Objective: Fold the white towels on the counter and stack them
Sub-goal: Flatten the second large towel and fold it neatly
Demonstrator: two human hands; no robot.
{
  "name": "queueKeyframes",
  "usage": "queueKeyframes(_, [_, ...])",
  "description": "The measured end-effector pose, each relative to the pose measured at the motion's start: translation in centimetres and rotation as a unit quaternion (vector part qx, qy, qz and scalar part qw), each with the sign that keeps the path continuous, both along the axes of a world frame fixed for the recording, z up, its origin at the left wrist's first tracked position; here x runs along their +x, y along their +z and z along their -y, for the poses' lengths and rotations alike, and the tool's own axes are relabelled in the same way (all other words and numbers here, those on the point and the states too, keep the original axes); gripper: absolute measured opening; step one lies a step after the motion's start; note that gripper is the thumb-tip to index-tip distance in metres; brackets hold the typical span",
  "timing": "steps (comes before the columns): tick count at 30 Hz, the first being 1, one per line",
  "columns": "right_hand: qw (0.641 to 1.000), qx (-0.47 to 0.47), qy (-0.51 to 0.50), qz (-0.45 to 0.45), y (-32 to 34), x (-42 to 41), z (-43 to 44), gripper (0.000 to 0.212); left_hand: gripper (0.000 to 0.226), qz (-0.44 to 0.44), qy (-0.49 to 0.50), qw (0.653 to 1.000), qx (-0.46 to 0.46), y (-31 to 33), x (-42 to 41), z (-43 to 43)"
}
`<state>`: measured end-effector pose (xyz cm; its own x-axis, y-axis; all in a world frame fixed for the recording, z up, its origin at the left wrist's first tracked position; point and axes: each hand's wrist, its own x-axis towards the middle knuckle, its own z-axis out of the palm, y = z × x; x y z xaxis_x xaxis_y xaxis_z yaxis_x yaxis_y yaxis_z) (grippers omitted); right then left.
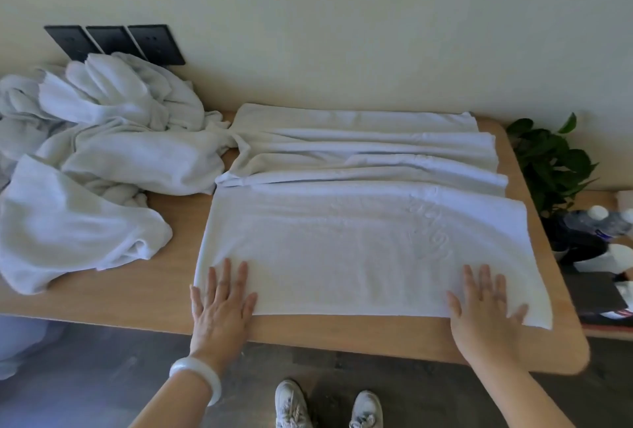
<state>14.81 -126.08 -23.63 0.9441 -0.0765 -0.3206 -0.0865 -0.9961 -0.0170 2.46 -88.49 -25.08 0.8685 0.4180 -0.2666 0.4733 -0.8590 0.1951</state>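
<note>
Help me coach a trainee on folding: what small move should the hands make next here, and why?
Probably pinch the left end of the towel with the left hand and carry it over to the right end. The towel lies flat on the counter, and the right hand presses that end down, so a crosswise fold looks due.

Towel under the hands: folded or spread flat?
Spread flat: the towel lies smooth on the counter, with the left hand and right hand pressing its near edge. Layers beneath: cannot tell.
</note>
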Motion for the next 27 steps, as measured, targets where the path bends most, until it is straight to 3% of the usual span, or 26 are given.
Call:
queueKeyframes(3, [0.992,0.087,0.085,0.025,0.3,-2.1,-4.1,0.066,0.062,0.033,0.005,0.999,-0.018,1.0,0.3,3.1])
queueKeyframes(5, [0.981,0.158,0.11,0.005,-0.1,-3.5,-6.3,0.063,0.06,0.066,0.057,0.992,-0.088,2.3,0.4,5.9])
queueKeyframes(7, [0.962,0.266,0.062,0.009,0.2,-4.8,-8.0,0.054,0.043,0.104,0.179,0.953,-0.221,3.4,0.3,8.5])
queueKeyframes(8, [0.941,0.338,-0.006,0.019,0.6,-5.4,-8.7,0.042,0.033,0.097,0.263,0.909,-0.309,3.7,0.3,9.4])
queueKeyframes(9, [0.902,0.42,-0.105,0.007,1.3,-5.8,-9.2,0.029,0.027,0.087,0.351,0.843,-0.398,3.9,0.4,10.0])
queueKeyframes(10, [0.833,0.506,-0.224,-0.028,2.1,-6.0,-9.5,0.021,0.025,0.091,0.429,0.762,-0.476,3.8,0.5,10.2])
queueKeyframes(12, [0.623,0.635,-0.444,-0.109,3.1,-6.1,-9.8,0.016,0.026,0.117,0.525,0.6,-0.592,3.8,1.0,9.7])
queueKeyframes(13, [0.523,0.662,-0.517,-0.145,3.3,-6.1,-9.7,0.019,0.026,0.122,0.55,0.535,-0.63,4.1,1.3,9.2])
queueKeyframes(14, [0.453,0.67,-0.563,-0.171,3.2,-6.2,-9.6,0.023,0.027,0.123,0.564,0.484,-0.658,4.7,1.7,8.7])
queueKeyframes(15, [0.412,0.676,-0.583,-0.185,3.1,-6.2,-9.5,0.027,0.029,0.124,0.566,0.447,-0.681,5.2,2.1,8.4])
queueKeyframes(17, [0.375,0.69,-0.589,-0.191,2.8,-6.2,-9.7,0.032,0.034,0.131,0.561,0.398,-0.714,5.9,2.7,8.0])
queueKeyframes(19, [0.343,0.715,-0.583,-0.175,2.7,-5.8,-10.2,0.033,0.034,0.137,0.556,0.375,-0.729,6.1,3.1,8.1])
queueKeyframes(24, [0.265,0.755,-0.598,-0.048,3.2,-2.5,-9.4,0.024,0.032,0.196,0.55,0.307,-0.752,6.2,4.2,7.2])
queueKeyframes(27, [0.237,0.764,-0.6,0.023,3.4,-0.4,-6.6,0.026,0.066,0.26,0.551,0.288,-0.739,6.1,4.5,5.0])
